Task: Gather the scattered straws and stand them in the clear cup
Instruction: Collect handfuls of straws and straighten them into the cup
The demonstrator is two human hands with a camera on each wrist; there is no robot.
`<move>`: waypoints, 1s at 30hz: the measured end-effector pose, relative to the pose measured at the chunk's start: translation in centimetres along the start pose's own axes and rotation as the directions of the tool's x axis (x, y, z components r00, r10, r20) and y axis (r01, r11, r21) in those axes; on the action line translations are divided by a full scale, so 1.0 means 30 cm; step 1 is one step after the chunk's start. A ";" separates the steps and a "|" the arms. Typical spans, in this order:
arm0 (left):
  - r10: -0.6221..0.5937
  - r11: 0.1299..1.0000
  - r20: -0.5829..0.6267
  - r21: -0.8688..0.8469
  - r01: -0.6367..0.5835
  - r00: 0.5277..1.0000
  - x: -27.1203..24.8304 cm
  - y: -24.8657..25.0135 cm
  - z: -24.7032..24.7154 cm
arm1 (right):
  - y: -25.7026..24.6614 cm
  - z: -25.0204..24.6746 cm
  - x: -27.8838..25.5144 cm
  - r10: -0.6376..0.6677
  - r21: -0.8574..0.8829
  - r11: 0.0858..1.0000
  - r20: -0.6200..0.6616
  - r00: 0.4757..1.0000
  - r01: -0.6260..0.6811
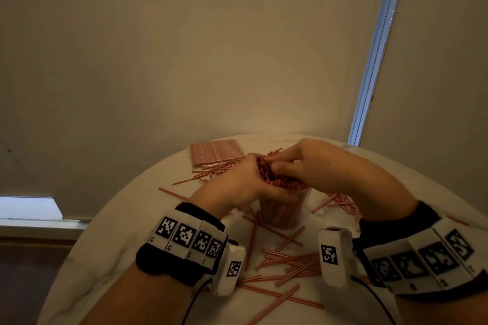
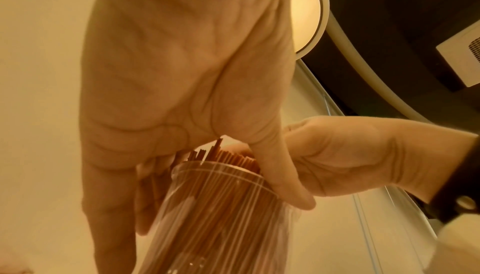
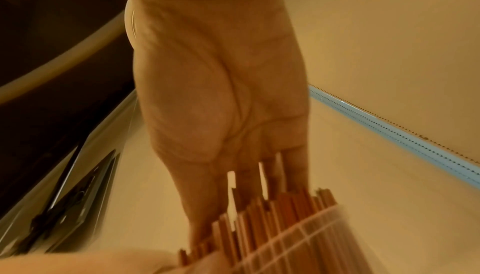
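The left hand (image 1: 239,187) curls round the rim of the clear cup (image 1: 281,215), while the right hand (image 1: 314,166), fingers straight, rests on the upright straws (image 1: 274,175) directly beneath it.

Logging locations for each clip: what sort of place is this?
Probably an ordinary indoor room, home or office: a round white marble-look table against a plain beige wall, beside a roller blind with a beaded pull chain.

A round white table (image 1: 126,221) stands before a beige blind (image 1: 211,47) with a bead chain (image 1: 375,60).
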State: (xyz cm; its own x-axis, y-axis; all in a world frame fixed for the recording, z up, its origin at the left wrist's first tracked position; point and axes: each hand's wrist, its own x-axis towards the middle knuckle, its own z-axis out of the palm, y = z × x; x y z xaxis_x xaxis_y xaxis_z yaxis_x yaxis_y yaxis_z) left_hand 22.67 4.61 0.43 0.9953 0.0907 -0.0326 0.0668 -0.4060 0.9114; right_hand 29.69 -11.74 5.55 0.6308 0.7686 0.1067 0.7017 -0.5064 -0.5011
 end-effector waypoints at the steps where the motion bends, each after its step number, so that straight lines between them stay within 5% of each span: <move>1: -0.015 1.000 -0.024 0.007 0.015 1.000 0.000 -0.002 0.000 | -0.002 0.001 -0.002 0.014 -0.062 0.998 0.058 0.998 -0.011; 10: -0.075 0.986 0.045 0.155 0.068 0.996 -0.063 0.046 -0.055 | -0.074 -0.076 -0.096 -0.031 -0.007 1.000 -0.218 0.976 0.030; 13: -0.166 0.883 0.079 0.457 0.112 0.983 -0.106 0.053 -0.097 | -0.064 -0.072 -0.180 0.037 -0.081 0.996 0.039 0.999 -0.034; 16: -0.294 0.620 0.102 0.777 0.108 0.950 -0.129 0.048 -0.088 | -0.042 -0.018 -0.244 0.178 -0.278 0.957 0.335 0.925 -0.084; 20: -0.282 0.398 0.188 0.915 -0.063 0.941 -0.143 0.022 -0.002 | 0.001 0.072 -0.272 0.312 -0.562 0.827 0.410 0.857 -0.032; 24: -0.166 0.355 0.197 0.926 -0.127 0.966 -0.148 -0.034 0.043 | 0.021 0.128 -0.274 0.337 -0.569 0.822 0.475 0.813 -0.009; 30: -0.020 0.361 0.197 0.915 -0.177 0.980 -0.209 -0.057 0.050 | 0.017 0.180 -0.281 0.224 -0.633 0.768 0.411 0.884 0.100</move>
State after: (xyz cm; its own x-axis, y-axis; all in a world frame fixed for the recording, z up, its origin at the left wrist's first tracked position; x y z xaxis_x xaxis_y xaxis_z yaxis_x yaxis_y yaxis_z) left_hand 16.40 3.38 -1.53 0.9880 -0.0824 -0.1310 -0.0884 -0.9953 -0.0403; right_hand 22.94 -16.36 -0.22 0.5788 0.7263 -0.3708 0.8111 -0.5598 0.1696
